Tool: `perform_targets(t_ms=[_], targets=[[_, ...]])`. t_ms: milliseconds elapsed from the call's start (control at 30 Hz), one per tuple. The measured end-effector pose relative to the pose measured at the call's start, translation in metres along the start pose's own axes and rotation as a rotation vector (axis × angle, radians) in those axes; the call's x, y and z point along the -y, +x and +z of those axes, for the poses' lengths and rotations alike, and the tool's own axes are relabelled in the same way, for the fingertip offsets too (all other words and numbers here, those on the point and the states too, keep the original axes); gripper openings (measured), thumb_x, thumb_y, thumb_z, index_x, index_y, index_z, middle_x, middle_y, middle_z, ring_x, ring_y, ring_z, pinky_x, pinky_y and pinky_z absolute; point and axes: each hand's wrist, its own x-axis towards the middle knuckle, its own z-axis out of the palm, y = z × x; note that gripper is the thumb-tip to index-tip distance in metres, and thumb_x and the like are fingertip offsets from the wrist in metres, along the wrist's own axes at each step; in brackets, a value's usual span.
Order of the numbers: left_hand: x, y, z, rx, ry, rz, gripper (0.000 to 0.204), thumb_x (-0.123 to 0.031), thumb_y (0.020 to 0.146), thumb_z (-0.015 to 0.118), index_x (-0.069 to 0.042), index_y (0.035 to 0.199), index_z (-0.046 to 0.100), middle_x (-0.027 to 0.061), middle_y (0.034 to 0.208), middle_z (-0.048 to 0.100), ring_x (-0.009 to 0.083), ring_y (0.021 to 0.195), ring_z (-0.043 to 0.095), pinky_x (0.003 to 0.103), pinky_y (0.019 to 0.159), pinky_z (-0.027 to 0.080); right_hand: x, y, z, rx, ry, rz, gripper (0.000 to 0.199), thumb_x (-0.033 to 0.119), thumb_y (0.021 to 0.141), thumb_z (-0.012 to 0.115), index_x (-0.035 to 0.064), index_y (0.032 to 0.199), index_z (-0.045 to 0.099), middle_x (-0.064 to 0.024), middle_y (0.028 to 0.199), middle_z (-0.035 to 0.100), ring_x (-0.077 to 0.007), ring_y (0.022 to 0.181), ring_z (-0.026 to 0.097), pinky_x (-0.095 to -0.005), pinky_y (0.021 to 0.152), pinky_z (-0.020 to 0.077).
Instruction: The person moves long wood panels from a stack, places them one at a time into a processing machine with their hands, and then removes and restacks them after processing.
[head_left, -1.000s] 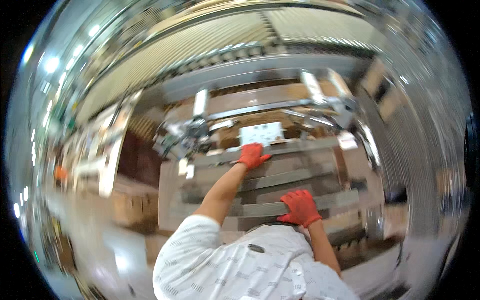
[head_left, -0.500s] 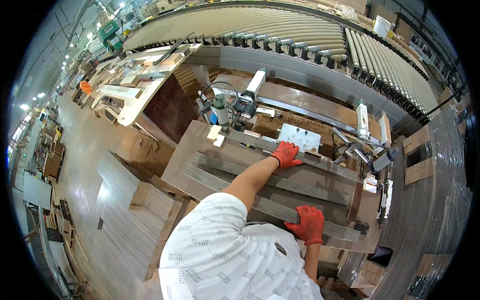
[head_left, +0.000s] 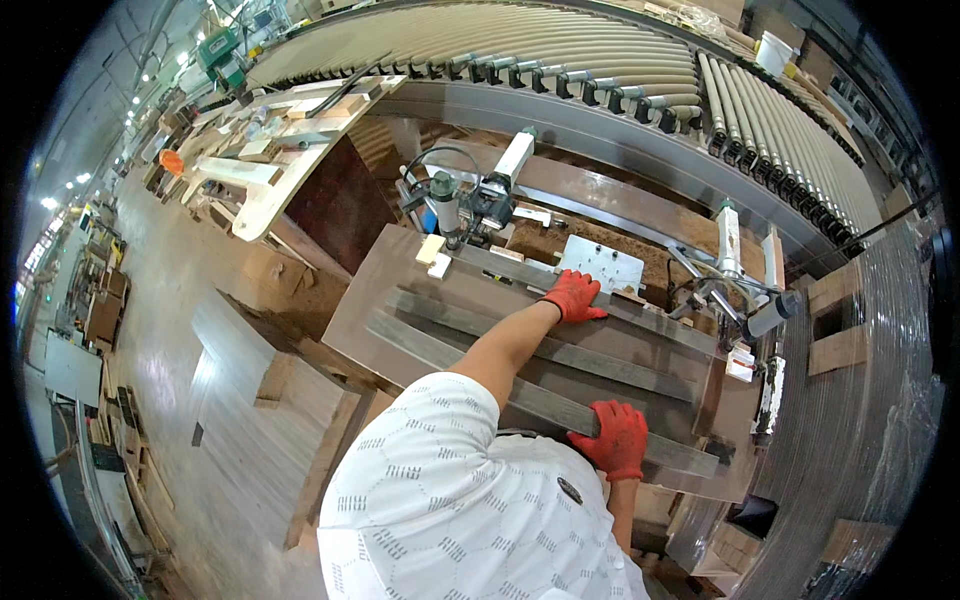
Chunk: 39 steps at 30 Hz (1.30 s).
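Three long grey wooden strips lie lengthwise on a brown worktable (head_left: 365, 285). My left hand (head_left: 575, 297), in a red glove, is closed over the far strip (head_left: 660, 324), which lies along the machine side of the table. Its fingers bend over the strip's far edge, with the thumb on the near side. Between my hands rests the middle strip (head_left: 620, 372), untouched by either. My right hand (head_left: 614, 440), also red-gloved, holds the near strip (head_left: 545, 406) toward its right end. The palm hides part of that strip, and the undersides of the fingers are out of sight.
Behind the table stand a left clamp cylinder (head_left: 446, 205), a right clamp cylinder (head_left: 770, 315) and a white metal plate (head_left: 600, 272). A roller conveyor (head_left: 560, 45) runs beyond. Stacked boards (head_left: 265, 400) are at left, wrapped panels (head_left: 860, 430) at right.
The view has shifted slightly. Both hands stay at about the same spots on the far and near strips.
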Motion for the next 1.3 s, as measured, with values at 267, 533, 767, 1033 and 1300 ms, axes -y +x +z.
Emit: perform_targets(t_ms=[267, 533, 767, 1033, 1300], targets=[[0.003, 0.0, 0.008, -0.054, -0.004, 0.031, 0.072, -0.073, 0.093, 0.066, -0.009, 0.127, 0.067, 0.017, 0.123, 0.069, 0.0384, 0.118, 0.063, 0.051, 0.104, 0.045, 0.001, 0.006, -0.005, 0.002, 0.013, 0.007, 0.062, 0.051, 0.063, 0.093, 0.0162, 0.11, 0.074, -0.0057, 0.107, 0.071, -0.03, 0.102, 0.067, -0.0448, 0.092, 0.0494], [0.003, 0.015, 0.003, -0.014, -0.014, 0.001, 0.073, -0.075, 0.091, 0.067, -0.008, 0.122, 0.069, 0.0186, 0.125, 0.069, 0.0381, 0.119, 0.064, 0.052, 0.102, 0.045, -0.006, 0.012, -0.002, -0.071, -0.009, -0.008, 0.06, 0.052, 0.062, 0.093, 0.0165, 0.106, 0.074, -0.0055, 0.102, 0.072, -0.0306, 0.099, 0.068, -0.0447, 0.089, 0.0503], [0.01, 0.015, 0.009, -0.042, -0.017, 0.013, 0.074, -0.075, 0.09, 0.067, -0.008, 0.123, 0.069, 0.0192, 0.123, 0.07, 0.039, 0.117, 0.065, 0.053, 0.102, 0.045, -0.007, 0.017, -0.002, -0.012, -0.013, 0.023, 0.062, 0.055, 0.063, 0.092, 0.0173, 0.108, 0.074, -0.005, 0.105, 0.072, -0.0296, 0.102, 0.068, -0.0441, 0.092, 0.0495], [0.005, 0.003, 0.011, -0.156, -0.039, 0.063, 0.07, -0.07, 0.089, 0.07, -0.007, 0.118, 0.069, 0.0195, 0.115, 0.071, 0.0402, 0.11, 0.068, 0.053, 0.096, 0.049, -0.002, 0.002, -0.004, 0.011, 0.009, 0.052, 0.062, 0.055, 0.065, 0.092, 0.0173, 0.111, 0.074, -0.0048, 0.108, 0.073, -0.0292, 0.104, 0.068, -0.0438, 0.095, 0.0495], [0.005, -0.005, 0.004, -0.138, -0.079, 0.138, 0.063, -0.062, 0.093, 0.072, -0.008, 0.125, 0.067, 0.0153, 0.118, 0.072, 0.0369, 0.11, 0.067, 0.052, 0.095, 0.049, -0.004, -0.007, -0.016, 0.037, 0.069, 0.05, 0.06, 0.056, 0.072, 0.087, 0.0157, 0.115, 0.073, -0.0067, 0.114, 0.072, -0.0289, 0.11, 0.066, -0.0448, 0.099, 0.0487]])
